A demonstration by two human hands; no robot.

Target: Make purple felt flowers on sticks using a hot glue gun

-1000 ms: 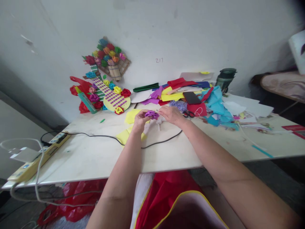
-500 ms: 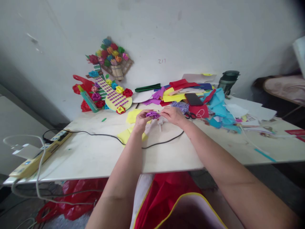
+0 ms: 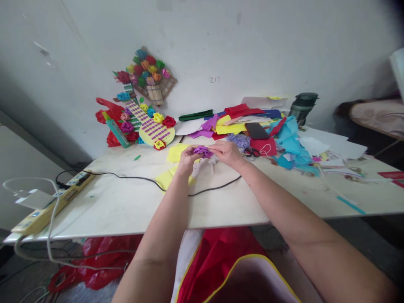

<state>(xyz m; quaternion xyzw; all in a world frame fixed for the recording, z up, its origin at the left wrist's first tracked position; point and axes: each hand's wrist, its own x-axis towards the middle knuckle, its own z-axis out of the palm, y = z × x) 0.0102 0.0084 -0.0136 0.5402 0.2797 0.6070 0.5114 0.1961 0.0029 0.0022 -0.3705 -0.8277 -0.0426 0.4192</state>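
My left hand [image 3: 186,161] and my right hand [image 3: 227,152] meet over the middle of the white table [image 3: 120,206]. Between their fingertips is a small purple paper flower [image 3: 202,151]. Both hands pinch it, the left from the left side, the right from the right. Under the hands lie yellow paper sheets [image 3: 174,154] and a small white object, partly hidden. A black cable [image 3: 217,187] runs across the table just in front of my wrists.
A heap of coloured paper [image 3: 252,122] with a dark phone [image 3: 255,131] and scissors [image 3: 251,152] lies behind my right hand. A paper guitar with flowers [image 3: 148,126] leans on the wall at the left. A power strip [image 3: 47,208] sits at the table's left edge, a green bottle [image 3: 302,107] at the back right.
Both hands stay on the purple flower; my right fingers have shifted slightly closer over it. The view has moved a little.
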